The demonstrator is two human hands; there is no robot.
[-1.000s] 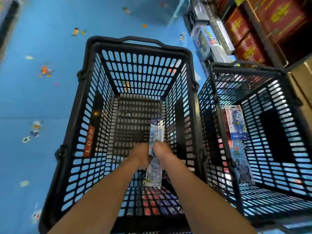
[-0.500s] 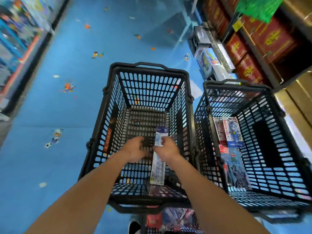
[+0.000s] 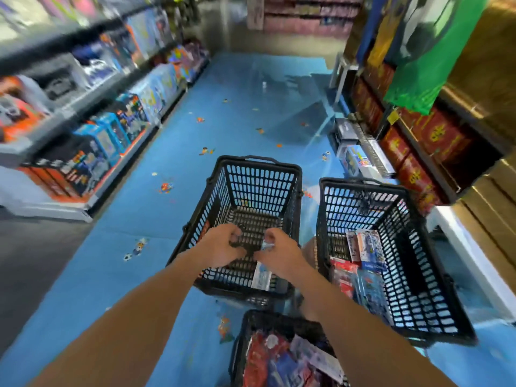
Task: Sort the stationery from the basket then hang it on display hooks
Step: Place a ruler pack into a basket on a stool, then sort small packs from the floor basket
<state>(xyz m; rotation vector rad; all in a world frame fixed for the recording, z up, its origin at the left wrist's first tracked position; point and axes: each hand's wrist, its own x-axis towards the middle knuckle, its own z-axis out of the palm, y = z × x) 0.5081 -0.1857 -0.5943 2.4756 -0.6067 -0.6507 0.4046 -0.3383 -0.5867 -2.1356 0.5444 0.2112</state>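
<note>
Narrow stationery pack (image 3: pixel 261 276) held over black basket (image 3: pixel 259 185). I see its long axis running away from me: top end pokes past fingers toward far wall, bottom end points at near rim. Right hand (image 3: pixel 279 258) pinches pack near top, fingers curled round it, arm stretched forward. Left hand (image 3: pixel 220 247) just beside it, palm down, fingers loosely curled, holding nothing. More packs lie in right basket (image 3: pixel 413 247).

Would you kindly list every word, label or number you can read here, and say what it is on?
None is readable with certainty.
The orange label on the left basket: blurred.
The gold marks on the red boxes: blurred.
The pack in the right hand: print too small.
The packs in the right basket: print too small.
</note>
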